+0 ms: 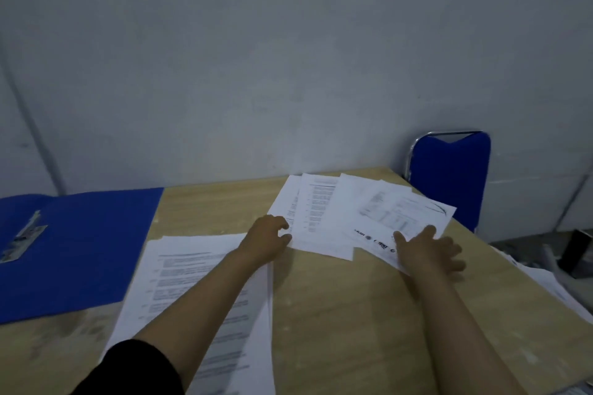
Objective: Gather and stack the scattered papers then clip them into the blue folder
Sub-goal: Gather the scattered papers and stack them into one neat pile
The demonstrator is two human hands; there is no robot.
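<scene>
Several printed sheets (pixel 324 212) lie fanned out at the far right of the wooden table. My left hand (pixel 266 236) pinches the near left edge of this fan with curled fingers. My right hand (pixel 428 248) lies flat with spread fingers on the rightmost sheet (pixel 407 212). A second pile of printed papers (pixel 199 279) lies nearer me, partly under my left forearm. The blue folder (pixel 83 244) lies open at the left, its metal clip (pixel 24 239) showing on the inside.
A blue chair (pixel 449 176) with a metal frame stands behind the table's far right corner. More papers (pixel 545 282) hang off the table's right edge. A dark object (pixel 577 250) sits on the floor at the right. A grey wall (pixel 288 58) rises right behind the table.
</scene>
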